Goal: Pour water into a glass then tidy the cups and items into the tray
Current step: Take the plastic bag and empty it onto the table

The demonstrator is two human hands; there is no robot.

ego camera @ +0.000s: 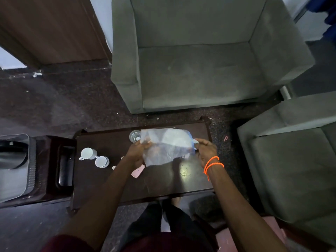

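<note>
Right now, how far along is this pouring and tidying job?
The glass stands on the dark table and seems to hold water, so pouring looks done. Both hands, left hand and right hand, hold up a translucent plastic bag. Left to do: the two white cups and a pink item lie loose on the table; no tray is clearly visible.

The table [109, 182] is dark wood with a glossy, mirror-like finish that throws back a bright glare. On it, the two cups [94, 157] look like smooth white glazed ceramic, the glass [135, 136] is clear, and the thin plastic bag [166, 146] is translucent and crinkled. The far armchair [196, 70] wears matt grey fabric, and the floor [54, 106] is speckled, dull stone.
</note>
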